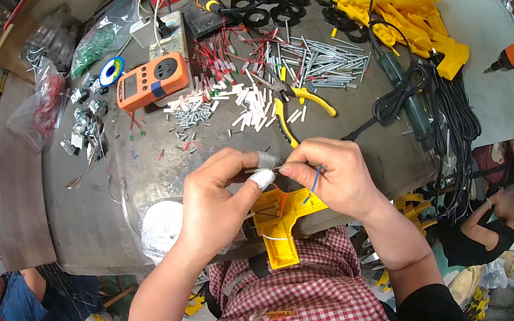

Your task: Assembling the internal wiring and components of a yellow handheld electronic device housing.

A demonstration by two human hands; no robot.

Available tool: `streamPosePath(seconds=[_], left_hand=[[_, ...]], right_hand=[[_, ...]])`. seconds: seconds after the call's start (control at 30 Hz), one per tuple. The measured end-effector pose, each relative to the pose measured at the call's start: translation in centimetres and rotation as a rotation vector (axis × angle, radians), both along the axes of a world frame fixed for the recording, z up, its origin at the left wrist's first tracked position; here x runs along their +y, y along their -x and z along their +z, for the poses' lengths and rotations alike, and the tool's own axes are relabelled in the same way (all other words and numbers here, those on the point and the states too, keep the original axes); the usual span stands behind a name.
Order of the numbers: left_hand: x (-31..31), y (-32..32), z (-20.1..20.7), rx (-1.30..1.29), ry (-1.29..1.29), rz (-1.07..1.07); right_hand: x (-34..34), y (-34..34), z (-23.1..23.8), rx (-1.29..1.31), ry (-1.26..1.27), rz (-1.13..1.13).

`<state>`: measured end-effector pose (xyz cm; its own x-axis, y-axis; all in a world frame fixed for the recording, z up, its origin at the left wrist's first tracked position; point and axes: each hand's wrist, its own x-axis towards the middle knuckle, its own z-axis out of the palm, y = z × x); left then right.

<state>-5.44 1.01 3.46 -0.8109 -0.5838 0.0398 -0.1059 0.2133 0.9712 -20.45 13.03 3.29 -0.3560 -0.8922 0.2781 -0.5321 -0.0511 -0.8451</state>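
Note:
My left hand (218, 189) is closed in a pinch, with grey tape around its index finger and a white wrap on its thumb. Its tips meet my right hand (333, 172), also pinching, over the table's near edge. Thin wire ends seem to be between them, mostly hidden by the fingers. A blue wire (316, 179) hangs below my right fingers. Under both hands lies a yellow plastic housing (280, 250), branching at the top, with an orange wire (282, 202) and a white wire (276, 238) on it. Yellow-handled pliers (286, 123) rest just beyond my fingers.
An orange meter (151, 83) stands back left, near loose screws (193, 113) and white sleeves (254, 109). Metal rods (328, 60), black rings (285, 13) and yellow housings (407, 12) crowd the back right. Black cables (455, 111) hang at right. People sit at both sides.

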Motion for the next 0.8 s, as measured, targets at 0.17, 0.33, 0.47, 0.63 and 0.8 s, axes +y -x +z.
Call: streamPosePath(seconds=[0.17,0.33,0.47,0.63,0.8], left_hand=[[0.2,0.3,0.8,-0.107,0.498,0.037],[0.3,1.0,1.1,0.140,0.902,0.036],[0.0,1.1,1.3,0.197,1.129,0.024],[-1.1,0.6,0.4,0.042,0.607,0.102],[-0.3,0.6,1.2,0.069,-0.304,0.084]], right_hand=[[0.0,-0.3,-0.2,-0.104,0.060,-0.069],[0.1,-0.2,0.0,-0.045,0.044,-0.089],[0.4,0.0,0.0,-0.217,-0.082,-0.040],[0.7,0.5,0.3,-0.246,-0.061,-0.062],[0.3,0.4,0.2,-0.210,-0.058,-0.063]])
